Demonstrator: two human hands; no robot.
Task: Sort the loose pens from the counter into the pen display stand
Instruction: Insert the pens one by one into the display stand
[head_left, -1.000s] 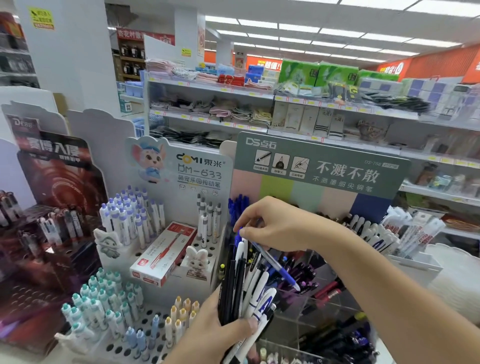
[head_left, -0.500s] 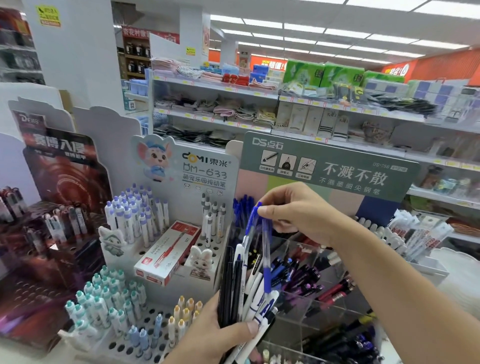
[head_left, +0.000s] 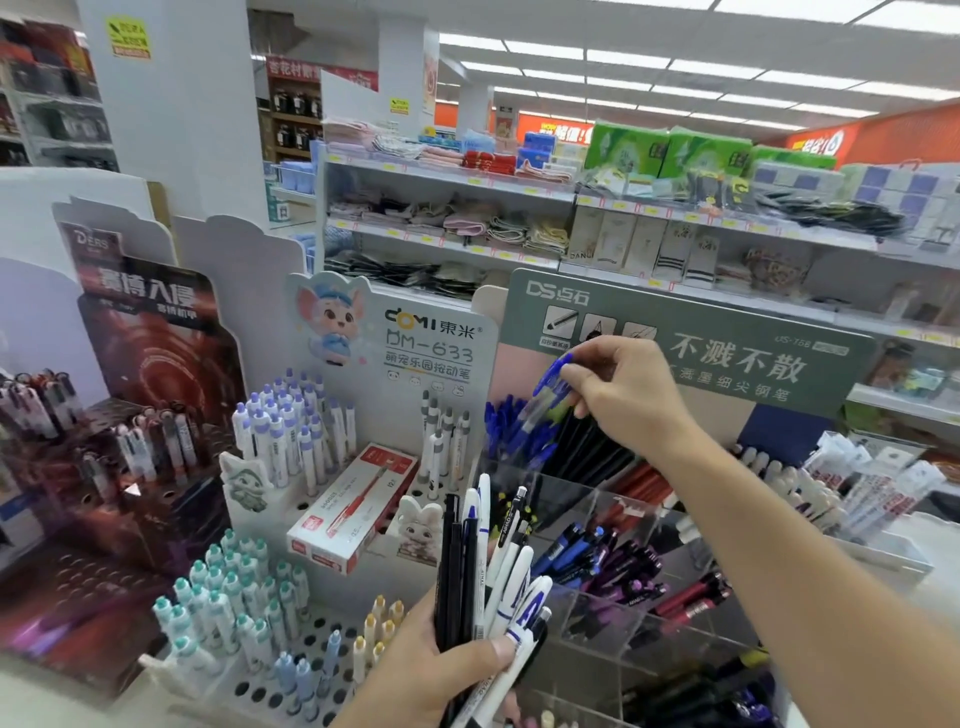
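My left hand (head_left: 441, 660) grips a bundle of pens (head_left: 488, 566), black, white and blue, held upright near the bottom centre. My right hand (head_left: 623, 400) pinches a blue capped pen (head_left: 545, 395) by its upper end, tilted, its lower end among the blue pens (head_left: 506, 426) standing in the back left compartment of the clear acrylic pen display stand (head_left: 587, 499). Black pens stand beside them, partly hidden by my right hand. Lower compartments hold blue, purple and red pens (head_left: 623, 566).
A white pegboard stand (head_left: 291, 691) with teal, purple and yellow-capped pens sits to the left, with a red-and-white pen box (head_left: 353, 506) lying on it. A dark red display (head_left: 130, 467) stands at far left. White pens (head_left: 789, 483) fill a tray at right. Shop shelves rise behind.
My right hand has lifted the blue pen out of the bundle and carried it up and back to the blue pens in the stand's rear compartment. My left hand keeps hold of the bundle.
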